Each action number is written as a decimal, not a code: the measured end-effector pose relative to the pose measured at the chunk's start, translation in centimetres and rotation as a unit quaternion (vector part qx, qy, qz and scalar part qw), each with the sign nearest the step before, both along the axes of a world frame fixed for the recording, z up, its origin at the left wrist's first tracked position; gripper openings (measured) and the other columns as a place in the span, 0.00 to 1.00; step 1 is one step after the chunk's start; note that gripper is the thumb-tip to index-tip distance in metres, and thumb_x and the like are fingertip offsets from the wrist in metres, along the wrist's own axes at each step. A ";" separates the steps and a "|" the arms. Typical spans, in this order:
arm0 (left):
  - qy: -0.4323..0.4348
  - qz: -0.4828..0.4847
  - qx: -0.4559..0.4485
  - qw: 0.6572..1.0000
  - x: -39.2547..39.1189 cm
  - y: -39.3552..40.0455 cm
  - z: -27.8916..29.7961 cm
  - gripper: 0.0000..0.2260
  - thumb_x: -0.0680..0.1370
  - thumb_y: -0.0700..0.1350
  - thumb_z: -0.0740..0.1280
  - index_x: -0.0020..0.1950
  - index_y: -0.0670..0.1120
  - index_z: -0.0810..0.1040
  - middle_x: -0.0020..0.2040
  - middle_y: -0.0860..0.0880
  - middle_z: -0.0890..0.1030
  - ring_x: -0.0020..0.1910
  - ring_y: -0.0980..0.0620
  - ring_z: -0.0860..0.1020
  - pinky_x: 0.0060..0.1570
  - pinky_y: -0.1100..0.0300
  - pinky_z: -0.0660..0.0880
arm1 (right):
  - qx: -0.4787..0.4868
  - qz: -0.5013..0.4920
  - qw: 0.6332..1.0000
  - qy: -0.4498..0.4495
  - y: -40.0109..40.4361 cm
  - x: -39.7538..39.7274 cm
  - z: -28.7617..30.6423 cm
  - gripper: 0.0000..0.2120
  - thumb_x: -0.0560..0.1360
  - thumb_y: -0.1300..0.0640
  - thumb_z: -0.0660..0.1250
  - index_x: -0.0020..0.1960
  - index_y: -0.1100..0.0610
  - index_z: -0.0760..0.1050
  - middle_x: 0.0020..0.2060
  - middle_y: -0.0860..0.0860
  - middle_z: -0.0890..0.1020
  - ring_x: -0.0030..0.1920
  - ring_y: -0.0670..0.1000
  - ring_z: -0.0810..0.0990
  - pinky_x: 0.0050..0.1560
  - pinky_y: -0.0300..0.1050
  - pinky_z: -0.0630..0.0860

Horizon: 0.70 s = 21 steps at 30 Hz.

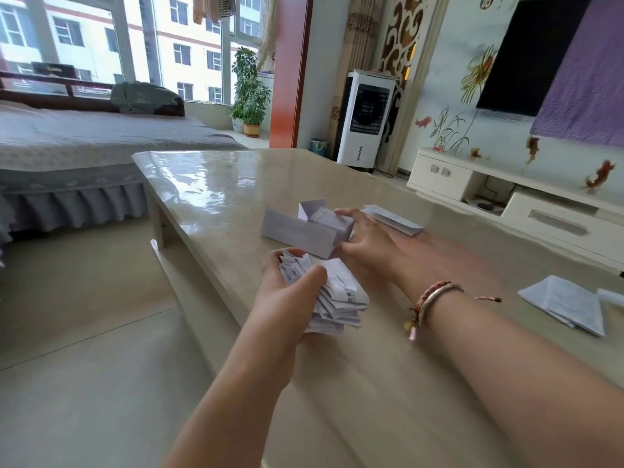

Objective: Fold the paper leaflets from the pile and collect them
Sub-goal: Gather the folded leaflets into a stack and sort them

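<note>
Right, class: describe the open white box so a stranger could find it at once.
Start at the glossy beige table. Near its middle, the right hand touches the open white box. It alone stands up with raised flaps; the papers nearby lie flat.

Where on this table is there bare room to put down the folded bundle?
Bare: the far glossy stretch of table beyond the white box, and the near strip between both forearms. Crowded: around the box, right hand and loose leaflets.
</note>
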State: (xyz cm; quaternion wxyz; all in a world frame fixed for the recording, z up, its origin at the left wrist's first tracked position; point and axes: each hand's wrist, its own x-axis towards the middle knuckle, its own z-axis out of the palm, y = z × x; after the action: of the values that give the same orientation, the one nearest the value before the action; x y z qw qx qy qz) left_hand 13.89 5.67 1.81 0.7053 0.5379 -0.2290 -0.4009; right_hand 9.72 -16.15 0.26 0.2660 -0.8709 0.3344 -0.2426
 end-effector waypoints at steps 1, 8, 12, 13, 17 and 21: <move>0.002 0.000 0.000 1.000 0.2 0.0 0.0 0.10 0.77 0.38 0.63 0.55 0.51 0.72 0.49 0.39 0.83 0.45 0.40 0.84 0.44 0.40 0.81 | 0.039 0.011 0.999 -0.019 -0.2 0.3 0.2 0.27 0.70 0.61 0.71 0.67 0.46 0.70 0.62 0.56 0.75 0.62 0.58 0.74 0.65 0.55 0.72; 0.001 0.005 0.003 1.000 0.5 -0.1 0.0 0.10 0.77 0.38 0.64 0.55 0.51 0.73 0.49 0.39 0.83 0.45 0.39 0.83 0.43 0.38 0.80 | 0.201 -0.027 0.968 -0.147 -1.0 -0.3 0.8 0.19 0.74 0.68 0.67 0.64 0.58 0.74 0.48 0.52 0.78 0.51 0.52 0.79 0.52 0.42 0.79; -0.002 -0.003 0.004 1.000 -0.2 -0.2 -0.1 0.10 0.77 0.38 0.64 0.55 0.51 0.72 0.51 0.38 0.82 0.47 0.38 0.83 0.46 0.36 0.79 | 0.221 -0.073 0.946 -0.224 -0.6 -3.3 1.6 0.22 0.73 0.67 0.70 0.65 0.58 0.72 0.54 0.55 0.75 0.51 0.50 0.76 0.48 0.37 0.76; -0.003 -0.005 0.004 1.000 -0.4 -0.3 -0.1 0.10 0.77 0.38 0.64 0.56 0.51 0.72 0.51 0.38 0.82 0.48 0.37 0.83 0.46 0.36 0.79 | 0.208 -0.088 0.945 -0.235 -0.2 -4.4 1.8 0.22 0.72 0.67 0.70 0.65 0.58 0.72 0.55 0.56 0.75 0.50 0.50 0.77 0.47 0.37 0.76; -0.015 -0.012 0.008 1.000 -1.3 -0.7 -0.2 0.11 0.77 0.38 0.64 0.56 0.51 0.72 0.52 0.37 0.82 0.47 0.38 0.83 0.45 0.37 0.79 | 0.108 -0.118 0.963 -0.218 1.8 -8.1 1.6 0.26 0.70 0.70 0.71 0.66 0.59 0.69 0.56 0.57 0.76 0.50 0.49 0.77 0.43 0.32 0.76; -0.019 -0.025 0.002 1.000 -2.6 -1.2 -0.2 0.11 0.78 0.39 0.64 0.58 0.49 0.72 0.52 0.36 0.81 0.44 0.39 0.82 0.45 0.37 0.79 | -0.002 -0.094 0.978 -0.187 3.7 -11.1 1.7 0.19 0.70 0.65 0.73 0.59 0.53 0.76 0.53 0.53 0.80 0.50 0.48 0.79 0.49 0.36 0.77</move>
State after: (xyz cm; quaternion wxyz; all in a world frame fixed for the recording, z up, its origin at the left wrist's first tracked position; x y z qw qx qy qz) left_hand 11.31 4.48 1.58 0.6895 0.5412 -0.2544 -0.4087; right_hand -1.38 -12.42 1.99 0.2985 -0.7755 0.3586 -0.4253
